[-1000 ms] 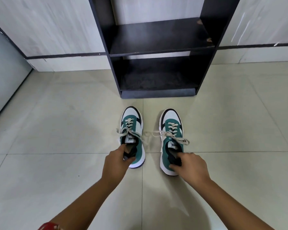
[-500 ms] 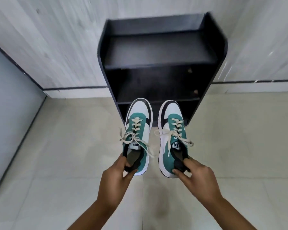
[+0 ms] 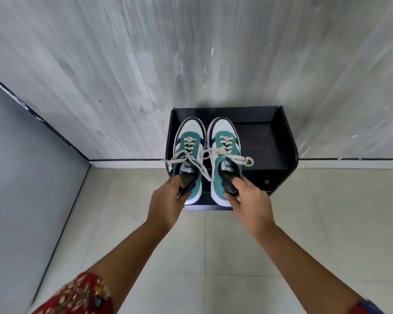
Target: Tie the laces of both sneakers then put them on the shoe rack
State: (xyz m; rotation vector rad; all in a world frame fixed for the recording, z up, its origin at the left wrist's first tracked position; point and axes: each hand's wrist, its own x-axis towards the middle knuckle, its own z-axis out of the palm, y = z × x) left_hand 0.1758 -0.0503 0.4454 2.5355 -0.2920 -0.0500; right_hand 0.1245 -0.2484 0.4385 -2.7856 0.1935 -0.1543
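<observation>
Two green, white and black sneakers with cream laces tied in bows are held side by side in the air over the black shoe rack [image 3: 281, 137]. My left hand [image 3: 168, 202] grips the heel opening of the left sneaker [image 3: 188, 152]. My right hand [image 3: 250, 200] grips the heel opening of the right sneaker [image 3: 225, 150]. Both toes point away from me, over the left half of the rack's top shelf. Whether the soles touch the shelf cannot be told.
The rack stands against a grey streaked wall [image 3: 145, 64]. A blue-grey wall [image 3: 27, 177] closes the left side. Beige floor tiles [image 3: 202, 257] lie below my arms. The right half of the rack's top shelf [image 3: 263, 141] is bare.
Both sneakers were lifted from the floor and carried up and forward to above the rack's top. My view rose and now looks down on the rack.
</observation>
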